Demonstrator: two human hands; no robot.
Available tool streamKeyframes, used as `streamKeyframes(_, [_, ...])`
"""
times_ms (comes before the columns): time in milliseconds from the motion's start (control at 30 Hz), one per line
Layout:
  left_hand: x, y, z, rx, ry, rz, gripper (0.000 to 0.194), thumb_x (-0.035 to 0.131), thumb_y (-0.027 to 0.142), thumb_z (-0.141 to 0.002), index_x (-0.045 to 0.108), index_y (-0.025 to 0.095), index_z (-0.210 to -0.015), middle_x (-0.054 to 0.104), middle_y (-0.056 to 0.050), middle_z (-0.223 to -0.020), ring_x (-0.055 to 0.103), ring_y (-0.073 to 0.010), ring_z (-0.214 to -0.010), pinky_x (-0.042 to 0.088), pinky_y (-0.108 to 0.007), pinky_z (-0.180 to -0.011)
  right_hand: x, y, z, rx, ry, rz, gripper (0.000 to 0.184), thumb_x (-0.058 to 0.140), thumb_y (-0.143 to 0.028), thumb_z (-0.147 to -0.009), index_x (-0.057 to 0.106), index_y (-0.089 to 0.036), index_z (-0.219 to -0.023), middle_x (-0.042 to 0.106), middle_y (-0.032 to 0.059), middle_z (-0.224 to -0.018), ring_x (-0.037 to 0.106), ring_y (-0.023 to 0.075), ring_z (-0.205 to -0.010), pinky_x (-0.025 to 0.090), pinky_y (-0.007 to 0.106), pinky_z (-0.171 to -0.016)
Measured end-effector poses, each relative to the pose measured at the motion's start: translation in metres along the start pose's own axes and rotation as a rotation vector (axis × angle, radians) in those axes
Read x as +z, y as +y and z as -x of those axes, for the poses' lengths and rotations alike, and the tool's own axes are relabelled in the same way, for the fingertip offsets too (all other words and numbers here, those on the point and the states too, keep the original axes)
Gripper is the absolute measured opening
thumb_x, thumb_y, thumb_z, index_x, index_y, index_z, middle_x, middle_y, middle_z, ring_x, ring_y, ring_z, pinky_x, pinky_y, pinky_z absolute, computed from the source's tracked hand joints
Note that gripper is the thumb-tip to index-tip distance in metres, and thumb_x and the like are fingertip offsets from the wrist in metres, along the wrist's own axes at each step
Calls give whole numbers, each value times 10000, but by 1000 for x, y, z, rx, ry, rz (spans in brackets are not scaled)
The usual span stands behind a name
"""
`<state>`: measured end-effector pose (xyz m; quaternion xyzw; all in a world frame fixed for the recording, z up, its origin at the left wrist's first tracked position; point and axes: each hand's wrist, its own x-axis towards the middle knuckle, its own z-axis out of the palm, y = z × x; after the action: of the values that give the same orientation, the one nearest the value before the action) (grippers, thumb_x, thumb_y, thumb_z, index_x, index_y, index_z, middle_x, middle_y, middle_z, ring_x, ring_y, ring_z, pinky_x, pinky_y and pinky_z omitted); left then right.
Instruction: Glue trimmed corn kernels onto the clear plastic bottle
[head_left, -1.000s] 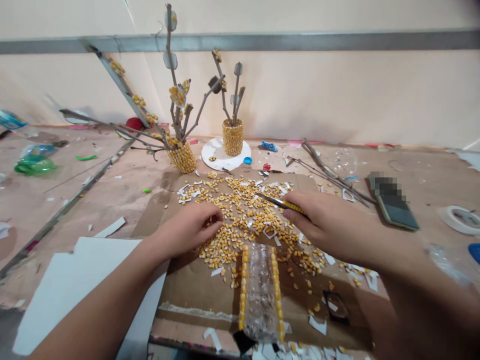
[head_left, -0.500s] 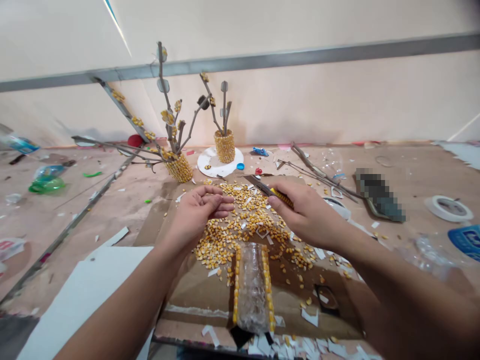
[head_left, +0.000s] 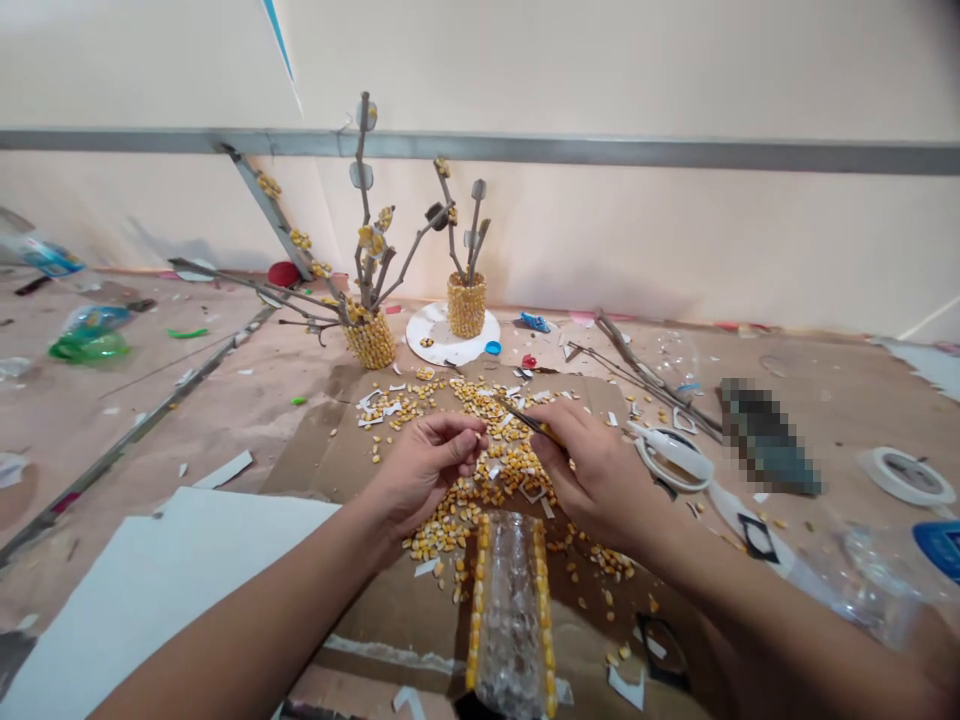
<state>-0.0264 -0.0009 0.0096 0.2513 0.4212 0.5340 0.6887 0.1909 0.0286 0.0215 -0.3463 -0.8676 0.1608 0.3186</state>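
Note:
My left hand (head_left: 435, 465) is closed in a pinch above the pile of corn kernels (head_left: 450, 525). A tiny pale bit seems to show at its fingertips, too small to name. My right hand (head_left: 592, 475) grips a utility knife (head_left: 531, 422) with a yellow handle, its dark blade pointing up and left over the kernels. In front of me a clear plastic bottle (head_left: 510, 610) lies lengthwise on brown cardboard (head_left: 375, 610). Rows of kernels cover its two sides, while the strip facing up is bare.
Two kernel-covered pots with twigs, one tilted (head_left: 371, 340) and one upright (head_left: 466, 305), stand at the back. Right are loose twigs (head_left: 645, 370), a glue bottle (head_left: 679, 455), a pixelated dark object (head_left: 769, 435) and a tape roll (head_left: 907, 475). White sheet (head_left: 202, 550) lies left.
My left fingers have gone from loosely extended to a pinch, and the hand sits slightly lower and further right. The knife has dipped and turned with my right hand. The camera view shifted.

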Motion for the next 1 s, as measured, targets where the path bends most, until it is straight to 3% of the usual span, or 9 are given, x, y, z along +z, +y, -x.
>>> streamKeyframes(133, [0, 0, 3, -24, -31, 17, 371, 1041, 336, -568, 829, 146, -805, 740, -52, -712, 560, -68, -583, 367, -170, -520, 4, -1, 2, -51, -8, 98, 175, 448, -223, -1084, 594, -183, -1171, 710, 115, -1021, 666, 227, -855, 480, 325, -712])
streamKeyframes(233, [2, 0, 5, -28, -65, 12, 376, 1026, 366, -603, 815, 131, -807, 733, -46, -712, 536, -61, -571, 364, -177, -532, 4, -4, 3, -113, -13, 138, 267, 394, -331, -1120, 607, -171, -1106, 676, 89, -916, 612, 208, -768, 420, 309, -650])
streamKeyframes(333, [4, -3, 8, -46, -57, 17, 404, 1031, 377, -587, 790, 135, -803, 717, -28, -699, 552, -72, -583, 390, -188, -563, 4, -6, 5, -160, -14, 164, 366, 347, -388, -1131, 615, -177, -998, 628, 68, -840, 550, 200, -725, 378, 313, -638])
streamKeyframes(467, [4, -6, 9, -50, -19, 11, 457, 1039, 398, -562, 757, 134, -806, 668, -2, -668, 549, -83, -589, 405, -201, -583, 3, -7, 6, -175, -39, 224, 336, 397, -357, -1108, 629, -187, -935, 611, 65, -810, 519, 206, -728, 360, 324, -659])
streamKeyframes(700, [8, -10, 15, 8, 20, -42, 499, 1028, 458, -562, 727, 140, -802, 650, 0, -703, 516, -86, -612, 398, -212, -599, 4, -8, 6, -172, -43, 254, 305, 449, -332, -1088, 657, -173, -930, 611, 67, -806, 505, 203, -718, 348, 329, -641])
streamKeyframes(833, [11, -13, 20, 75, 77, -162, 477, 978, 509, -639, 717, 147, -805, 658, -11, -741, 552, -116, -669, 433, -233, -647, 5, -9, 7, -165, -49, 248, 309, 440, -338, -1092, 653, -178, -933, 621, 72, -822, 511, 208, -737, 351, 328, -648])
streamKeyframes(1000, [14, -13, 24, 159, 75, -232, 398, 947, 455, -696, 686, 160, -758, 627, 3, -734, 535, -120, -682, 431, -237, -662, 9, -16, 9, -167, -63, 256, 347, 409, -360, -1105, 631, -178, -911, 622, 76, -811, 512, 218, -732, 354, 341, -657])
